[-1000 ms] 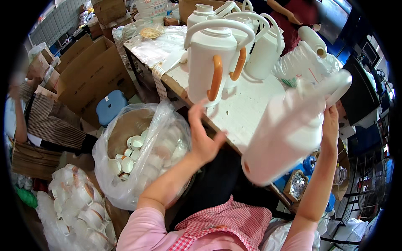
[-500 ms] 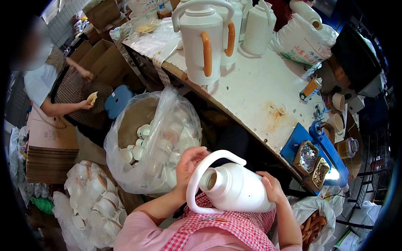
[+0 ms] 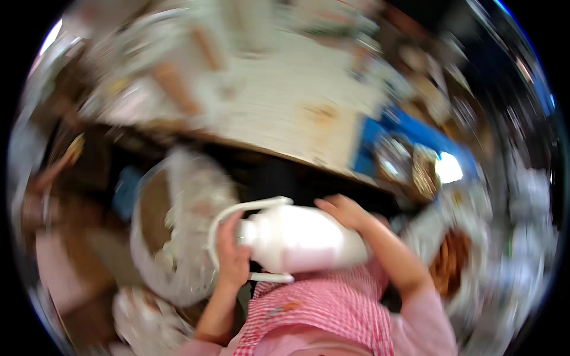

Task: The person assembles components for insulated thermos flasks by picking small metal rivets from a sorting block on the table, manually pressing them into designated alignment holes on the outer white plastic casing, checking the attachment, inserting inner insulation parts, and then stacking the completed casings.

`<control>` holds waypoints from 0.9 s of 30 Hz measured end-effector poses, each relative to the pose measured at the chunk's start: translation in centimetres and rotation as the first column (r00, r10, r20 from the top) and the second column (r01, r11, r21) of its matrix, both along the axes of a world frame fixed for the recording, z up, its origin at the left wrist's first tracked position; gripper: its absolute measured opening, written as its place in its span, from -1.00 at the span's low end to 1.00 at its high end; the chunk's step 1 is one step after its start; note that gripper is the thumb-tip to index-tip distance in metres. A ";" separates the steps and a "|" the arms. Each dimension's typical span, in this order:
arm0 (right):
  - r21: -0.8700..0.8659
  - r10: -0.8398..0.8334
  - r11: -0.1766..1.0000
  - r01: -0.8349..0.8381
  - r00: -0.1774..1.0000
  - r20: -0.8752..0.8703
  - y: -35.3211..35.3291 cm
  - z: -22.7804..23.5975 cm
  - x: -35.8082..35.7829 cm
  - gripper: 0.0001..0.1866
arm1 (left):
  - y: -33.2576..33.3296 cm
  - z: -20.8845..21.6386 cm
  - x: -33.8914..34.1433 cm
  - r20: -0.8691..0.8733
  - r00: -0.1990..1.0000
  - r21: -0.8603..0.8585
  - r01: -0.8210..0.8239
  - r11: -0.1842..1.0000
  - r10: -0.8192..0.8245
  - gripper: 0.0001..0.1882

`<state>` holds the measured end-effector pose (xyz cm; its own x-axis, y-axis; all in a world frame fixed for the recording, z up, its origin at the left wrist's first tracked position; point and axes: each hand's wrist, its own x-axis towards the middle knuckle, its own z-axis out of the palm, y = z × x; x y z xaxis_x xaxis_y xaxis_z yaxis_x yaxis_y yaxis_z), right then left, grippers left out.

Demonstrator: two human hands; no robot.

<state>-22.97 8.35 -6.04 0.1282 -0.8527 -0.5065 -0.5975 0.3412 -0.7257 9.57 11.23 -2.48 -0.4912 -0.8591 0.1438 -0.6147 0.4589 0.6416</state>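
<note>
A white vacuum flask (image 3: 309, 237) lies on its side across my lap, its neck toward the left. Its white hoop handle (image 3: 261, 204) arches around the neck end. My left hand (image 3: 233, 252) is at the neck, inside the hoop, with its fingers around that end. My right hand (image 3: 347, 212) grips the flask's body near its base, from the far side. The whole picture is smeared by motion, so fine finger detail is lost. A red-and-white checked apron (image 3: 320, 302) is beneath the flask.
Ahead stands a worktable (image 3: 279, 77) with blurred white flasks with orange grips at its left. A blue bench tool (image 3: 409, 127) with small parts boxes and a bright lamp sits at its right. A plastic-lined bag (image 3: 202, 202) is at left; brown handles (image 3: 451, 264) fill a bag at right.
My view has swung right, shifting the table leftward in the picture. The flask is turned more level, and my left hand has come onto its neck. My right hand has moved over its far side.
</note>
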 end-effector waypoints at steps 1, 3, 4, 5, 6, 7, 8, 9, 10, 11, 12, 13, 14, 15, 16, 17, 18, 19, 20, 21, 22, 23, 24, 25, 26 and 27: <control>-0.018 -0.011 1.000 0.011 1.000 -0.008 -0.3 0.3 0.8 -0.36 | 1.9 0.2 -0.4 -0.210 0.971 0.058 -0.100 0.993 0.111 -0.35; -0.043 -0.043 0.998 0.041 0.998 -0.041 0.1 0.5 0.8 -0.41 | 2.5 0.1 -1.8 -0.541 0.740 0.263 -0.303 0.916 0.401 -0.36; -0.108 -0.114 0.988 0.114 0.993 0.007 0.9 0.3 0.0 -0.49 | 2.0 0.6 -2.2 -0.451 0.786 0.289 -0.321 0.902 0.424 -0.40; -0.211 -0.197 0.952 0.219 0.973 0.121 1.9 0.7 -1.1 -0.65 | 1.2 1.3 -2.2 -0.352 0.822 0.301 -0.353 0.886 0.447 -0.44; -0.231 -0.315 0.895 0.382 0.907 0.279 3.4 0.7 -2.1 -0.72 | -0.1 1.7 -2.6 -0.361 0.833 0.279 -0.332 0.901 0.418 -0.50; -0.238 -0.394 0.818 0.523 0.812 0.430 4.8 0.8 -3.3 -0.80 | -1.7 2.1 -2.8 -0.360 0.847 0.287 -0.299 0.910 0.392 -0.50; -0.272 -0.496 0.729 0.628 0.759 0.423 6.2 2.0 -4.7 -0.85 | -3.0 2.5 -2.9 -0.340 0.874 0.254 -0.271 0.929 0.348 -0.52; -0.466 -0.540 0.616 0.636 0.771 0.338 7.0 2.0 -7.0 -0.85 | -4.0 2.9 -3.3 -0.319 0.896 0.218 -0.247 0.944 0.308 -0.53; -0.577 -0.619 0.461 0.674 0.710 0.335 7.9 2.1 -9.1 -0.88 | -4.8 3.4 -4.1 -0.360 0.893 0.212 -0.203 0.956 0.269 -0.54; -0.665 -0.699 0.392 0.636 0.676 0.234 8.5 2.4 -11.8 -0.90 | -4.9 3.1 -4.4 -0.351 0.898 0.218 -0.198 0.956 0.266 -0.54; -0.702 -0.758 0.317 0.638 0.615 0.217 8.8 2.3 -14.4 -0.90 | -5.0 2.7 -4.8 -0.353 0.905 0.216 -0.169 0.962 0.238 -0.55; -0.708 -0.819 0.288 0.645 0.549 0.166 8.9 2.3 -16.4 -0.91 | -5.2 2.2 -5.2 -0.356 0.910 0.210 -0.143 0.967 0.212 -0.55; -0.751 -0.835 0.308 0.584 0.545 0.081 8.6 2.4 -18.1 -0.90 | -5.3 1.8 -5.6 -0.339 0.924 0.188 -0.117 0.975 0.176 -0.56; -0.746 -0.839 0.307 0.590 0.538 0.079 8.1 2.6 -19.5 -0.90 | -5.6 1.8 -6.0 -0.333 0.927 0.192 -0.110 0.975 0.170 -0.56; -0.767 -0.822 0.402 0.500 0.566 -0.063 7.3 2.9 -20.4 -0.87 | -5.9 1.9 -6.3 -0.340 0.922 0.230 -0.112 0.967 0.187 -0.56; -0.769 -0.785 0.498 0.400 0.584 -0.205 6.6 3.1 -21.1 -0.84 | -6.1 1.9 -6.6 -0.347 0.914 0.268 -0.118 0.956 0.210 -0.55; -0.764 -0.784 0.501 0.406 0.587 -0.202 5.7 3.1 -21.5 -0.84 | -6.2 2.0 -6.9 -0.339 0.917 0.269 -0.121 0.955 0.212 -0.55; -0.721 -0.754 0.595 0.355 0.557 -0.348 4.5 3.1 -21.8 -0.83 | -6.5 2.0 -7.1 -0.357 0.909 0.281 -0.113 0.953 0.213 -0.55; -0.663 -0.704 0.683 0.305 0.517 -0.487 3.7 3.0 -21.8 -0.81 | -6.8 2.0 -7.2 -0.376 0.902 0.291 -0.106 0.951 0.215 -0.55; -0.661 -0.700 0.685 0.305 0.526 -0.483 3.4 2.7 -21.8 -0.81 | -6.9 1.9 -7.3 -0.370 0.902 0.290 -0.115 0.950 0.222 -0.55; -0.649 -0.701 0.697 0.305 0.481 -0.527 3.0 2.4 -21.8 -0.82 | -7.0 1.7 -7.3 -0.358 0.909 0.261 -0.123 0.957 0.214 -0.57; -0.637 -0.699 0.708 0.305 0.434 -0.569 2.7 2.1 -21.8 -0.83 | -7.1 1.5 -7.4 -0.346 0.915 0.232 -0.131 0.964 0.208 -0.58; -0.647 -0.712 0.693 0.319 0.441 -0.546 2.9 1.7 -21.8 -0.87 | -7.1 1.7 -7.5 -0.344 0.913 0.232 -0.145 0.962 0.220 -0.58; -0.673 -0.723 0.675 0.301 0.450 -0.524 3.3 1.5 -22.2 -0.86 | -7.1 1.9 -7.9 -0.334 0.920 0.229 -0.132 0.964 0.205 -0.58; -0.657 -0.723 0.680 0.325 0.443 -0.530 3.6 1.6 -22.2 -0.85 | -7.3 2.1 -8.1 -0.323 0.927 0.225 -0.117 0.967 0.188 -0.59; -0.640 -0.724 0.684 0.350 0.434 -0.537 3.7 1.7 -22.3 -0.84 | -7.6 1.9 -8.2 -0.325 0.925 0.226 -0.127 0.966 0.197 -0.59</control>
<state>-45.32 12.06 -4.33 -0.6631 -0.7218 0.1983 -0.7425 0.6006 -0.2968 1.36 3.61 -0.61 -0.2939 -0.9508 0.0977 -0.3965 0.2143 0.8927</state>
